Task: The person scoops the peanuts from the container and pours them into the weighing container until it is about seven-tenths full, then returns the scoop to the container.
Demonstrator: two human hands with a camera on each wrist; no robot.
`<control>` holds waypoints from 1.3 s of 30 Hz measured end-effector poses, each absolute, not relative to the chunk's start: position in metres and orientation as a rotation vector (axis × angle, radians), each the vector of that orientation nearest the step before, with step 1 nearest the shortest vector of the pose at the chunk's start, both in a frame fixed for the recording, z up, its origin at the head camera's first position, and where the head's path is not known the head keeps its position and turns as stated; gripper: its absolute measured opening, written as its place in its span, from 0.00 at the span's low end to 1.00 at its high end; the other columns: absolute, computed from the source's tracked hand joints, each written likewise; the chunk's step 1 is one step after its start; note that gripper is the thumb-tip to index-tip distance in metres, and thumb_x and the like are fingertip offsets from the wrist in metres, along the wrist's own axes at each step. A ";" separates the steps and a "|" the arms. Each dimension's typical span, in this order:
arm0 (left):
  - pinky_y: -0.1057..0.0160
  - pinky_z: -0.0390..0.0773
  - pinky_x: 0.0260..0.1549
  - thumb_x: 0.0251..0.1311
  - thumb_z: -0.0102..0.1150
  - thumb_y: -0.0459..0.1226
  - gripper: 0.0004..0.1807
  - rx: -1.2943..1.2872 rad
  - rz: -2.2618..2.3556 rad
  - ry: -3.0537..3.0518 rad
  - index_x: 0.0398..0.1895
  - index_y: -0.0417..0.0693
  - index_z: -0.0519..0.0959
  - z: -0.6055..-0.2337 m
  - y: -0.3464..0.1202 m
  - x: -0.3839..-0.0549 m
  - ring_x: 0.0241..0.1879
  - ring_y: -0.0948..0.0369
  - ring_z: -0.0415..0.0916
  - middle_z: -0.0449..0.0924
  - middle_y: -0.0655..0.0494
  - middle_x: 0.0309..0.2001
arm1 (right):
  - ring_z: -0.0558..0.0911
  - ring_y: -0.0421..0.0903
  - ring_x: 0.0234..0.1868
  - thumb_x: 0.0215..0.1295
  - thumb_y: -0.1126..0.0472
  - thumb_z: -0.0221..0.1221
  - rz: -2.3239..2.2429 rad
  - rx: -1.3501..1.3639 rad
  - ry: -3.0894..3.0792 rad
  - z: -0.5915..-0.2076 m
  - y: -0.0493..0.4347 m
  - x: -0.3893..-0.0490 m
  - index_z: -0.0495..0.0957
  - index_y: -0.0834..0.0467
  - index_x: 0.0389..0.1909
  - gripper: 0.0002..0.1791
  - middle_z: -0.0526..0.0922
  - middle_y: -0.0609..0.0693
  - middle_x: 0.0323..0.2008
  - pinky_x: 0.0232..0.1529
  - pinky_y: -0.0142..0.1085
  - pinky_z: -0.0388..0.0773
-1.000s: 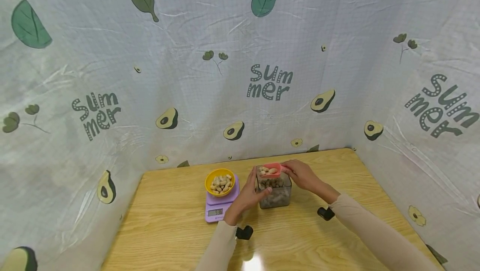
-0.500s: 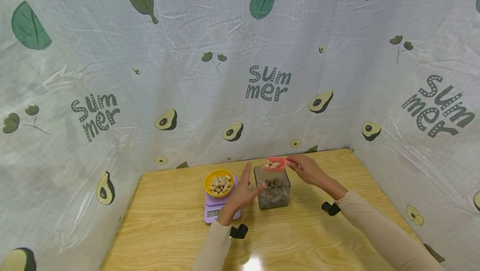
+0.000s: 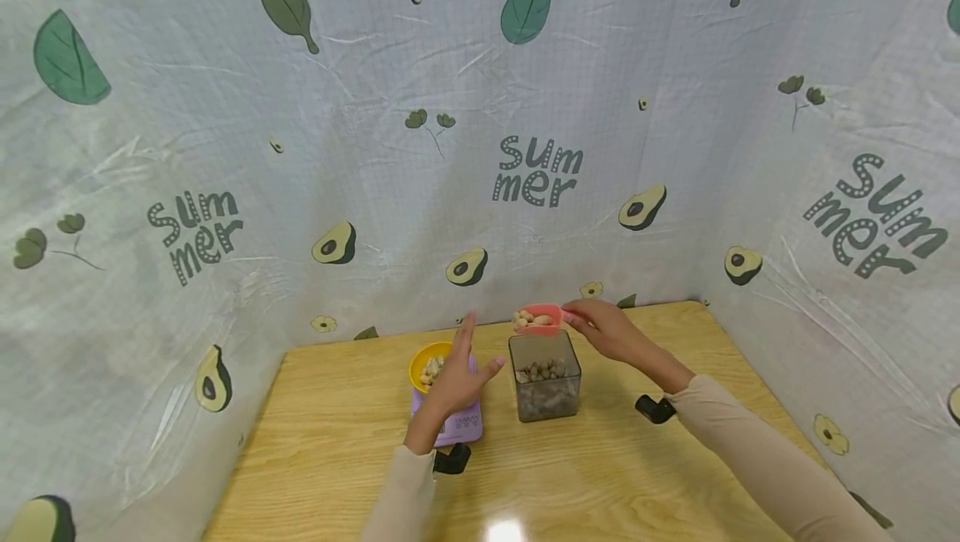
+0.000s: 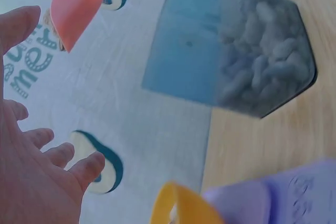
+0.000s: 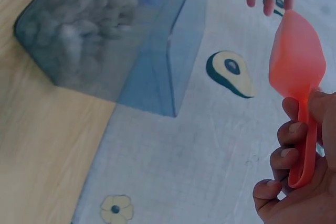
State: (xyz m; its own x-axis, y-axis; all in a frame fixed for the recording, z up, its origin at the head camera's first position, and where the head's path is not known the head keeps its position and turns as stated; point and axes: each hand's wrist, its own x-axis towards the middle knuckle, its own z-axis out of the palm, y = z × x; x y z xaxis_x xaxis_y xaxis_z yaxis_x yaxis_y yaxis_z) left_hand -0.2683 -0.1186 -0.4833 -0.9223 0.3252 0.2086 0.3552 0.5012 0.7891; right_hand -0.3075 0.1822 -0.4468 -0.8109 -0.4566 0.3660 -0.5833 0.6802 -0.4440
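My right hand (image 3: 609,332) grips the handle of a coral-pink scoop (image 5: 298,56), fingers curled round it. Several unshelled peanuts (image 3: 534,320) lie in the scoop, which is above the far rim of a clear grey bin (image 3: 547,400). More peanuts fill the lower part of that bin. With fingers spread and holding nothing, my left hand (image 3: 454,377) hovers over the purple kitchen scale (image 3: 467,425). A yellow bowl (image 3: 422,357) with peanuts stands on the scale, partly hidden behind this hand. The scale's display is mostly covered too.
Everything stands on a light wooden table (image 3: 330,425). A white printed sheet (image 3: 390,192) hangs close behind the table and along both sides. Each wrist carries a small black camera mount, one being the left mount (image 3: 453,459).
My right hand has lifted the scoop with peanuts up out of the bin. My left hand has let go of the bin's side and moved left over the scale.
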 end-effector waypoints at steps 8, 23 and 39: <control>0.34 0.53 0.70 0.64 0.60 0.52 0.51 -0.519 -1.346 -2.666 0.80 0.56 0.38 -0.480 -0.152 -0.265 0.78 0.41 0.42 0.37 0.47 0.80 | 0.82 0.55 0.52 0.76 0.52 0.49 0.861 0.857 -2.676 -0.437 0.163 -0.306 0.79 0.59 0.57 0.20 0.84 0.55 0.51 0.53 0.53 0.78; 0.34 0.49 0.71 0.63 0.61 0.48 0.51 -0.302 -1.277 -2.757 0.80 0.49 0.40 -0.500 -0.202 -0.265 0.77 0.39 0.42 0.37 0.44 0.80 | 0.82 0.51 0.50 0.76 0.53 0.49 0.936 0.966 -2.684 -0.442 0.110 -0.315 0.80 0.57 0.54 0.18 0.85 0.52 0.48 0.52 0.49 0.79; 0.35 0.51 0.71 0.62 0.62 0.52 0.55 -0.292 -1.290 -2.889 0.79 0.39 0.39 -0.532 -0.217 -0.271 0.76 0.36 0.42 0.37 0.36 0.79 | 0.81 0.46 0.46 0.76 0.50 0.47 0.542 0.987 -2.864 -0.463 0.051 -0.326 0.78 0.54 0.55 0.18 0.85 0.48 0.43 0.49 0.41 0.78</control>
